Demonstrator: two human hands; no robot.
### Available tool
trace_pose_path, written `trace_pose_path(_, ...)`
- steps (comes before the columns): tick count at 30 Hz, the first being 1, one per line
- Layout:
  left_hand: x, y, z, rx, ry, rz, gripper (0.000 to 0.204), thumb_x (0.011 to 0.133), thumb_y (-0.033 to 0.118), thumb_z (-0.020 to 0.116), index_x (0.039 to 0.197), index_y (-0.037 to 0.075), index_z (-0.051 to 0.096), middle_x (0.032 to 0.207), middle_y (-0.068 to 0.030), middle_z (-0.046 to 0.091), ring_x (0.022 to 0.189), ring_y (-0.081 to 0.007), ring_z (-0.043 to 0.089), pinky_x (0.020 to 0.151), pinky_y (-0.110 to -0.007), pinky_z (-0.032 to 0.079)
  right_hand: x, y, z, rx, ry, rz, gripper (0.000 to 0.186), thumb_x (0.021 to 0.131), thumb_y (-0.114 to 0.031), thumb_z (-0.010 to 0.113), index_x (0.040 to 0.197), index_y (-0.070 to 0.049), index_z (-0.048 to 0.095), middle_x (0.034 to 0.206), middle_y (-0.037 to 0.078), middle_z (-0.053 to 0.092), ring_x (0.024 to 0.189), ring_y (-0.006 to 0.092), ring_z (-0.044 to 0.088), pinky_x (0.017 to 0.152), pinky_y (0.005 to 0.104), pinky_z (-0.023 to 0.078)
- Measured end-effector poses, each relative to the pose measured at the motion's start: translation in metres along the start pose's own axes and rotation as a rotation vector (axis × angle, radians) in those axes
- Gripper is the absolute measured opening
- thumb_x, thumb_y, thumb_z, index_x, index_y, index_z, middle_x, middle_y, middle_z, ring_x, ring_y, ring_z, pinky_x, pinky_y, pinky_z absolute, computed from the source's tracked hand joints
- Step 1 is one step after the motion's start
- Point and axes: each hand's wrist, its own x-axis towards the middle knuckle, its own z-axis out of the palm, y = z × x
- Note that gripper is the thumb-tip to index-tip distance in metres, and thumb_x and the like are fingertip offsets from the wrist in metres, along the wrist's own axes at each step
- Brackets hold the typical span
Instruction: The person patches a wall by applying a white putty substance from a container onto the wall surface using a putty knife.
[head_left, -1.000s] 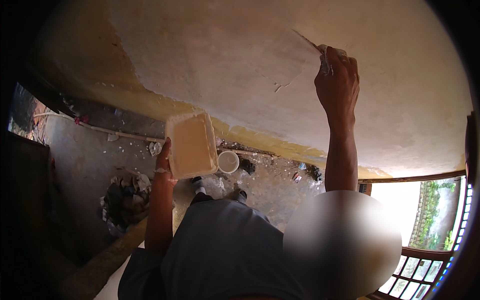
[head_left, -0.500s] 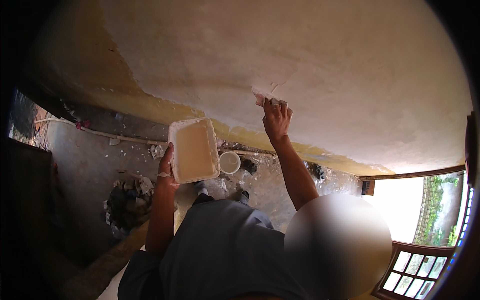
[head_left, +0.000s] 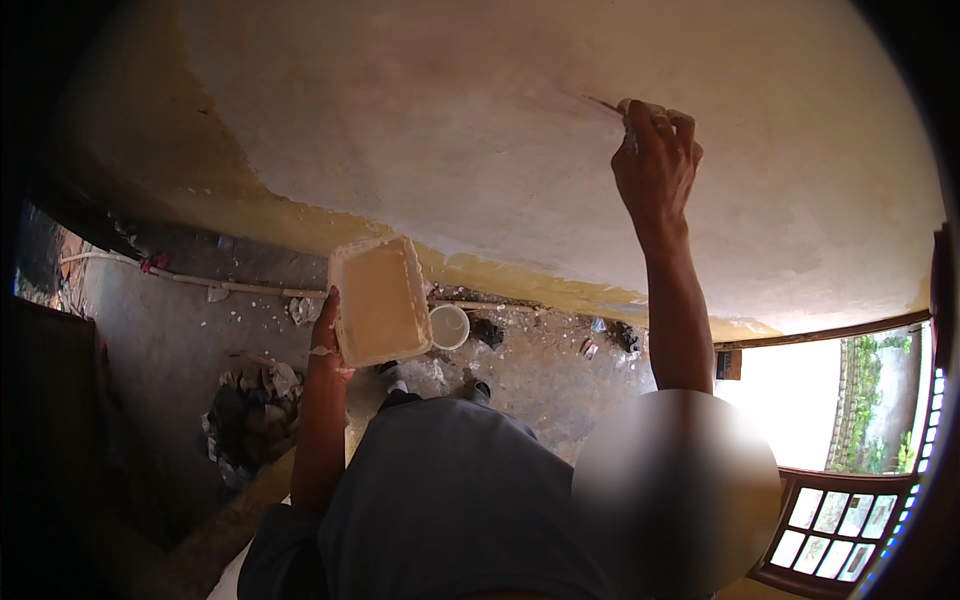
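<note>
My left hand (head_left: 328,340) grips the left side of a shallow rectangular tub (head_left: 380,300), its rim crusted with pale paste and its inside coated beige. Up on the right, my right hand (head_left: 658,160) is closed round a thin flat scraper (head_left: 602,104), seen nearly edge-on against the wall. Whitish smears cover the fingers of that hand, which hide the scraper's grip. The wall (head_left: 450,110) bears a pale skim coat, with an older yellow surface showing along its lower and left edges.
On the speckled floor stands a white bucket (head_left: 450,327) beyond the tub. A long pole (head_left: 230,288) lies along the wall's foot. A dark sack of rubbish (head_left: 252,412) sits at left. At right are a bright doorway (head_left: 785,400) and a paned window (head_left: 835,530).
My right hand has moved up and to the right along the wall with the scraper, now turned edge-on. The tub has shifted slightly left in view, still in my left hand.
</note>
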Motion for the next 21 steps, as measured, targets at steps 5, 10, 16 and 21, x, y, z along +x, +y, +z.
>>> trace_pose_path(5,-0.003,-0.001,-0.005,0.0,0.021,0.008,0.061,0.094,0.044,0.059,0.138,0.004,0.046,0.129,-0.0132,0.059,0.115,-0.0285,0.06,0.095,-0.043,0.052,0.029,0.006,-0.039,0.129,0.048,0.009,0.017,0.086,-0.006,0.062,0.099,-0.015,0.067,0.094,0.006,0.07,0.091,0.0264,0.062,0.071,0.0411,0.053)
trace_pose_path(10,0.004,-0.009,-0.01,-0.044,-0.041,0.006,0.061,0.094,0.043,0.06,0.138,0.004,0.046,0.128,-0.0135,0.059,0.113,-0.0286,0.061,0.094,-0.043,0.052,-0.046,-0.048,0.024,0.268,0.018,-0.16,0.023,0.077,-0.003,0.066,0.1,-0.009,0.065,0.094,0.006,0.065,0.084,0.0227,0.063,0.065,0.0383,0.053)
trace_pose_path(16,0.003,-0.011,-0.012,-0.071,-0.028,-0.044,0.06,0.094,0.043,0.059,0.138,0.004,0.045,0.126,-0.0139,0.059,0.112,-0.029,0.061,0.095,-0.044,0.051,-0.119,-0.116,0.121,0.285,-0.203,-0.267,0.028,0.076,-0.008,0.064,0.104,-0.008,0.064,0.092,0.006,0.064,0.088,0.0241,0.062,0.067,0.0404,0.052)
trace_pose_path(21,0.007,-0.014,-0.015,-0.027,0.0,-0.021,0.062,0.093,0.043,0.06,0.139,0.004,0.044,0.127,-0.0146,0.059,0.114,-0.029,0.06,0.094,-0.045,0.051,-0.048,-0.084,0.1,0.182,-0.296,-0.185,0.009,0.084,-0.013,0.06,0.093,-0.009,0.061,0.087,0.007,0.067,0.086,0.0261,0.064,0.066,0.043,0.053)
